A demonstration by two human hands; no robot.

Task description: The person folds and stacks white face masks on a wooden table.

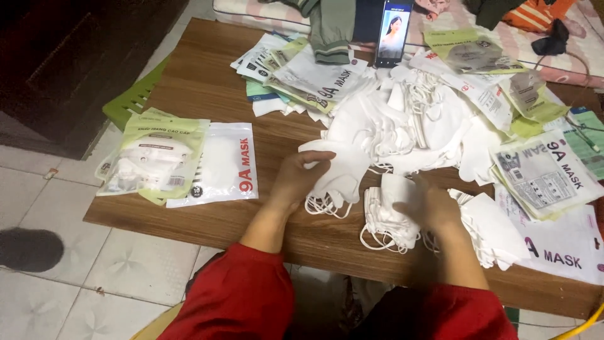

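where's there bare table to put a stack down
Bare wood lies between the filled packets at the left and the left hand, and along the near edge of the table. The centre and right are crowded with loose masks and empty bags.

White folded fabric face masks (402,126) centre frame; brown wood-grain table (207,94); red sleeves (239,302) bottom; pale green-white plastic pouch (157,154) left.

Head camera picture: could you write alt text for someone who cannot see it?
A person in red sleeves sits at a low wooden table, the left hand holding a white face mask and the right hand resting on a small stack of masks. A loose heap of white masks, filled mask packets and a propped phone lie around.
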